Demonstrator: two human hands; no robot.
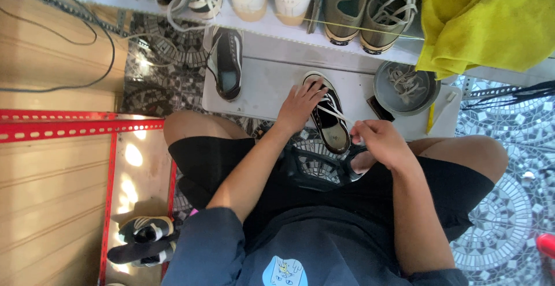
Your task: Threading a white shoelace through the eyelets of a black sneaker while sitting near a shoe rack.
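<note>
On white table [272, 89], left hand [299, 106] steadies black sneaker [327, 115], fingers spread; right hand [378, 141] pinches white lace [334, 113], mid-lacing w/ next eyelet needing careful aim

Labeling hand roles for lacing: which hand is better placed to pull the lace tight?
Right, probably. The right hand already pinches the white lace and has room to draw it out. The left hand lies flat on the black sneaker, steadying it.

A sneaker [328, 117] lies on the bench [266, 86], bowl [404, 88] to its right.
</note>
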